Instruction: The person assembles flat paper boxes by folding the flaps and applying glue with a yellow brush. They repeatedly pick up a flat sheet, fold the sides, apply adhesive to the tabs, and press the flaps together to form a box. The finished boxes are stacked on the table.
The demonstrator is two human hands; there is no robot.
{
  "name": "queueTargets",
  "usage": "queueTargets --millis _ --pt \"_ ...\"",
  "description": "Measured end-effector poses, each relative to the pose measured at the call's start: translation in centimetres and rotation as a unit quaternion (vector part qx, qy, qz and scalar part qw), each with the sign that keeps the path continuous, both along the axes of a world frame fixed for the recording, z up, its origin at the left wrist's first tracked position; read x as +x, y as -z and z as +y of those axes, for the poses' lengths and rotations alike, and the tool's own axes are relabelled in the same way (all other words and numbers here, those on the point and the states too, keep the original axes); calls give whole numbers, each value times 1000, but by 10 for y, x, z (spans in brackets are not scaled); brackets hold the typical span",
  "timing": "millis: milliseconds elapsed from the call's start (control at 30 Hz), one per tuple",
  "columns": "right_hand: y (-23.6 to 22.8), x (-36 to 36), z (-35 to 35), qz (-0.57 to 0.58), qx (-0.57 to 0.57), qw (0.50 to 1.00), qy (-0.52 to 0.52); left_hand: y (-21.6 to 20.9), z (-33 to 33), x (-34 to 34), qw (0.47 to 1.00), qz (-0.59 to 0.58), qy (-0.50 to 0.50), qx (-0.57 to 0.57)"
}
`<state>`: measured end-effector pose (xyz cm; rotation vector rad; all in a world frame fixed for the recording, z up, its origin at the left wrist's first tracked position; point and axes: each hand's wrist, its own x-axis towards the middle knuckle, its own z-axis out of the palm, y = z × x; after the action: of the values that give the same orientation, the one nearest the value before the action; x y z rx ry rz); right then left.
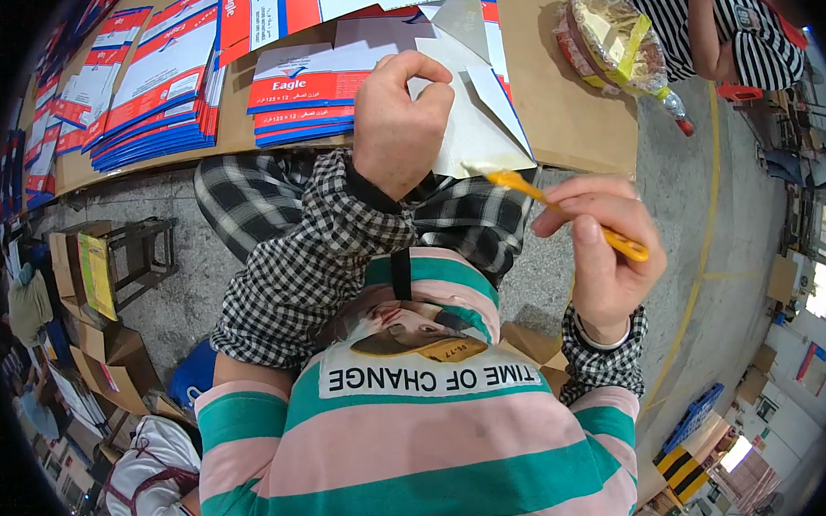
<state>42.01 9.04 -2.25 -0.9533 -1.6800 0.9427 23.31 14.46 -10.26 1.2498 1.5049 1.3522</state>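
In my right hand (609, 248) is a small brush with a yellow handle (521, 185), held between thumb and fingers. Its pale bristle end points left, by the near edge of an unfolded white carton (471, 115). That carton lies plain side up at the table's front edge, its flaps partly raised. Over its left side my left hand (401, 118) is closed, fingers curled; whether it grips anything is hidden. Beneath and left of that hand sits a stack of flat red, white and blue cartons (302, 105).
More flat carton stacks (165, 75) cover the table's left. A plastic-lined basin (612, 37) with a yellow strip across it stands at the right edge, near a person in striped clothing (767, 53). Cardboard boxes (110, 363) stand on the floor at left, near a metal-framed stool (142, 258).
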Motion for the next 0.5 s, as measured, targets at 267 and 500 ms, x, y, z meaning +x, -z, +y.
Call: queueTargets --millis 267,500 --pt "-5 -4 3 -9 -28 1000 -12 0 1 -1 1000 18 -2 -2" --pt "-9 -3 3 19 -24 1000 6 -2 4 0 1000 -6 -7 -3"
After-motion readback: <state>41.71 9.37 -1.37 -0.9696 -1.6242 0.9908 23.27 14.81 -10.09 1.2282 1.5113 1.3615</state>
